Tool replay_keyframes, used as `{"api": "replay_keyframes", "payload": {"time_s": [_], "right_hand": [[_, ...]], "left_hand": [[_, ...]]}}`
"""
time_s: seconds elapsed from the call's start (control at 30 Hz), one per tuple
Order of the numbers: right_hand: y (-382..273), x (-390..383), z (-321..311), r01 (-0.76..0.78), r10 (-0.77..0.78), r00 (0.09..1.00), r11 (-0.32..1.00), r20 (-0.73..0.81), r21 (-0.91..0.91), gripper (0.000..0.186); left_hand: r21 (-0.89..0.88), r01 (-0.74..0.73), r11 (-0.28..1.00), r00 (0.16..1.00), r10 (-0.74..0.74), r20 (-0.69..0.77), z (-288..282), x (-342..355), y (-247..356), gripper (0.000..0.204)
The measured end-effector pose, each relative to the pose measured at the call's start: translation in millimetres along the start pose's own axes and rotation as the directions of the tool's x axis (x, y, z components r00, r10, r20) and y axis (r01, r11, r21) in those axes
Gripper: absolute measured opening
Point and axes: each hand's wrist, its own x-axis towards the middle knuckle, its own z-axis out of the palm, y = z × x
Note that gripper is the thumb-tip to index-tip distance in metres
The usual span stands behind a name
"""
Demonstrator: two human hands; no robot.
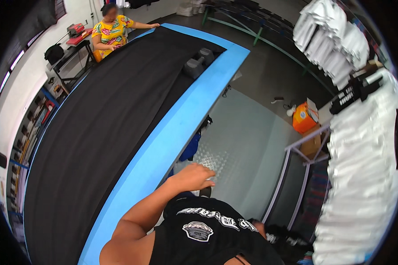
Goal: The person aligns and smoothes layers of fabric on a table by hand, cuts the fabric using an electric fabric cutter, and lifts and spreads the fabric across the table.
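My left hand [194, 176] hangs just off the right edge of a long blue table [221, 66], its fingers loosely curved and apart, with nothing visible in them. A long black fabric [101, 106] covers most of the tabletop, leaving a blue strip along the near side. A dark hexagonal dumbbell [193, 67] rests on the fabric near the far corner. Only a small patch of skin of my right arm [259, 229] shows beside my black shirt; I cannot see that hand.
A co-worker [105, 33] in a yellow patterned top touches the fabric's far edge. White garments [358, 172] fill racks at the right, near an orange box [304, 118] and a metal frame [296, 145]. Green-legged tables [234, 24] stand behind; shelving [44, 110] lines the left wall.
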Motion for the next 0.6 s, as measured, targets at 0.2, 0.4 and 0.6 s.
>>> {"api": "replay_keyframes", "payload": {"time_s": [0.2, 0.4, 0.6], "right_hand": [[-40.3, 341.8, -409.0, 0.012, 0.273, 0.889, 0.788, -0.367, 0.615, 0.021], [-233.8, 559.2, -579.1, 0.436, -0.39, 0.864, 0.896, -0.32, 0.086, 0.04], [-293.7, 690.9, -532.4, 0.594, -0.593, 0.8, 0.764, 0.087, -0.252, 0.055]], "left_hand": [[-0.634, 0.356, 0.686, 0.82, -0.555, -0.139, -9.0, 72.5, -107.3, 0.024], [-0.949, -0.314, -0.024, 0.364, -0.926, -0.097, 9.9, 130.6, -243.5, 0.06], [-0.633, -0.755, -0.172, 0.141, -0.985, 0.099, -12.1, 181.1, -305.0, 0.079]]}}
